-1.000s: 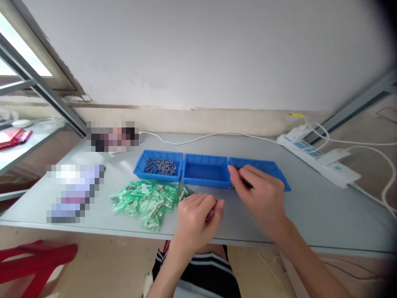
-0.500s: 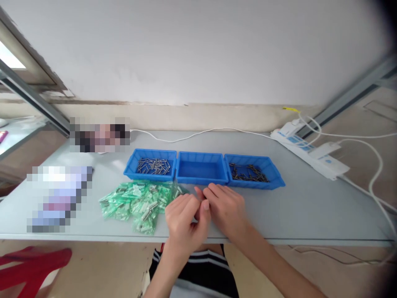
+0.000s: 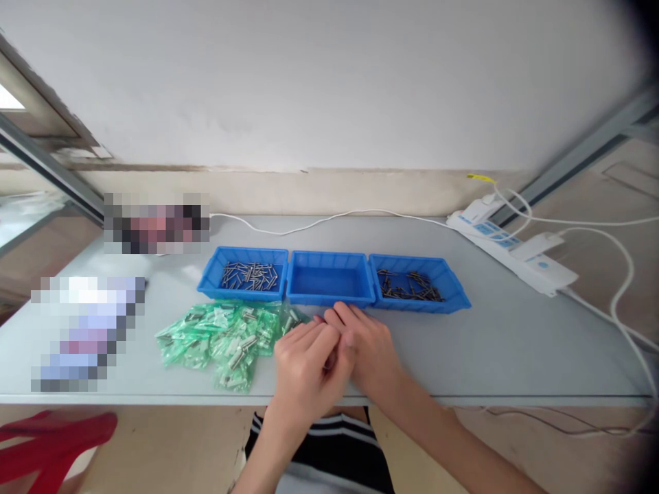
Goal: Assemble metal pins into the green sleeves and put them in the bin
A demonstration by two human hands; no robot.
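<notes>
My left hand (image 3: 309,367) and my right hand (image 3: 365,346) meet over the front of the table, fingers curled and pressed together. Whatever they grip is hidden behind the knuckles. Just left of them lies a pile of green plastic bags (image 3: 221,336) with small silvery metal parts inside. Beyond the hands, three blue bins stand in a row. The left bin (image 3: 241,295) contains silvery metal pins, the middle bin (image 3: 329,300) shows a bare floor, and the right bin (image 3: 456,295) holds darker, screw-like metal pieces.
A white power strip (image 3: 515,250) with plugs lies at the back right. Its white cable (image 3: 329,221) runs along the wall. Two blurred-out items are on the left side. Below the table edge at left is a red stool (image 3: 77,439). Metal posts flank the table.
Both hands have drawn slightly closer together, fingers still closed. The whole view has shifted a little, so the bins and bags appear slightly further left.
</notes>
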